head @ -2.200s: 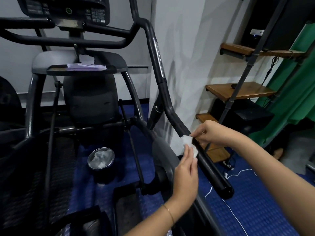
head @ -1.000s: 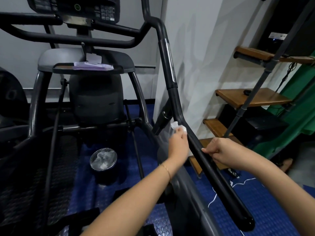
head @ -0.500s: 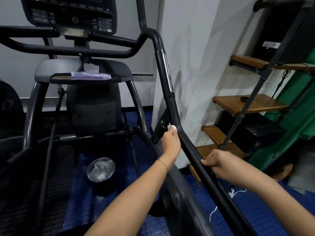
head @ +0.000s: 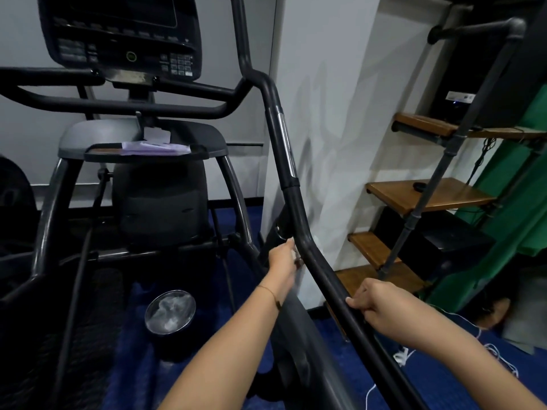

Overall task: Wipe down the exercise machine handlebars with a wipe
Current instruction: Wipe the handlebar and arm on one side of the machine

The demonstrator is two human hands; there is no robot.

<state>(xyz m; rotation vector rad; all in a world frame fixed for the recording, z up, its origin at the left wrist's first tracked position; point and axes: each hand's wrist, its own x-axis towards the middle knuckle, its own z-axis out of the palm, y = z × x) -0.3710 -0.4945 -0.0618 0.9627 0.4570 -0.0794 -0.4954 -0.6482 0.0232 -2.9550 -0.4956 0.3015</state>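
While your left hand (head: 282,260) holds the wipe (head: 294,252) against the handlebar (head: 278,128) at its bend, only a white sliver of wipe shows past the curled fingers. Wipe sits on the bar's left side, mid-height on the machine's right. Your right hand (head: 377,307) is nearer and lower on the same bar, fingers wrapped round it from the right. Hands apart, bare bar between them. Far left: console (head: 121,39) up top, tray (head: 97,155) below it carrying papers (head: 154,146). Metal bin (head: 165,343) stands on the blue floor (head: 133,380), left of your left forearm. Right of the bar: white wall (head: 325,113), then wooden shelves (head: 429,196), green cloth (head: 521,184), white cord (head: 401,355) on the floor.
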